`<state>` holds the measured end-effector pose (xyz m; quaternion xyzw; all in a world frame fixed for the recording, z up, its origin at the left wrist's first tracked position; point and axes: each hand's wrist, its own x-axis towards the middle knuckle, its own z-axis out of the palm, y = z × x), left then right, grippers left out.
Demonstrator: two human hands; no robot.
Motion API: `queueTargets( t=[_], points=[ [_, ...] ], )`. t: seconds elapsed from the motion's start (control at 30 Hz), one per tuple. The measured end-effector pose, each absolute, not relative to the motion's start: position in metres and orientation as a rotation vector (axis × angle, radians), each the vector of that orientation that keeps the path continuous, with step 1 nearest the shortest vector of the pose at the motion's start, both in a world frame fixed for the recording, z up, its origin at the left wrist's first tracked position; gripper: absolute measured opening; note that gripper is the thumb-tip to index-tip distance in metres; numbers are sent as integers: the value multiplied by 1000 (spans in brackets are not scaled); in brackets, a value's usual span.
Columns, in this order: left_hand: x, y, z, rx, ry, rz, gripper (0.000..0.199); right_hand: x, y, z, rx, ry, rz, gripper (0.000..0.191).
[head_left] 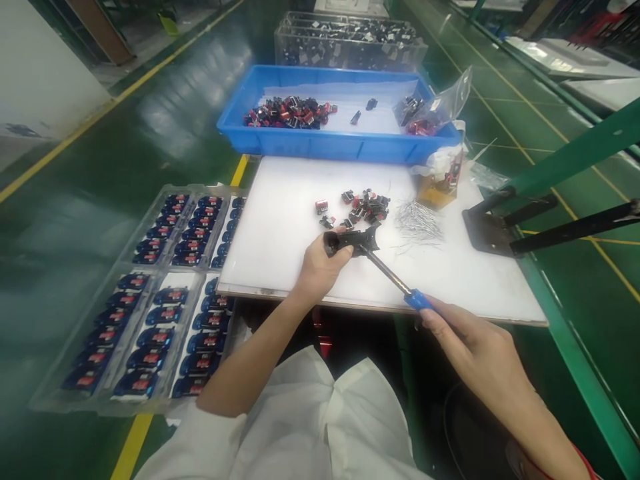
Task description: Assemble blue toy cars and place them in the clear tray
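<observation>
My left hand (323,263) is closed around a black plastic housing (353,241) with a round opening at its left end and a curved, forked right end. In my right hand (465,333) is a screwdriver with a blue handle (418,300). Its metal shaft (387,270) slants up to the left, and the tip meets the underside of the housing; the exact contact is hidden. Just beyond the housing lies a loose pile of small black and red switches (367,207). To its right, thin silvery wire-like pieces (420,222) are heaped on the white board (280,220).
A blue bin (320,143) with more red and black parts and a plastic bag (450,100) stands behind the board. A clear tray (163,270) of blue pieces lies left. An amber box (437,191) and a green metal frame (575,153) are right. Behind sits a clear crate (350,50).
</observation>
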<state>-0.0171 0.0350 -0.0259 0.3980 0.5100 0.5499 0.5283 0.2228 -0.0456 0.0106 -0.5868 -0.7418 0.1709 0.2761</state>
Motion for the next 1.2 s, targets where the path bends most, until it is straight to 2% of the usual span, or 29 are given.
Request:
queueTargets(
  t=[0.47, 1.2],
  points=[
    [-18, 33, -18, 986, 1264, 1297, 45, 220, -49, 13, -1579, -2045, 383, 45],
    [-17, 32, -15, 1026, 1296, 1293, 41, 213, -43, 37, -1596, -2133, 456, 49]
  ],
)
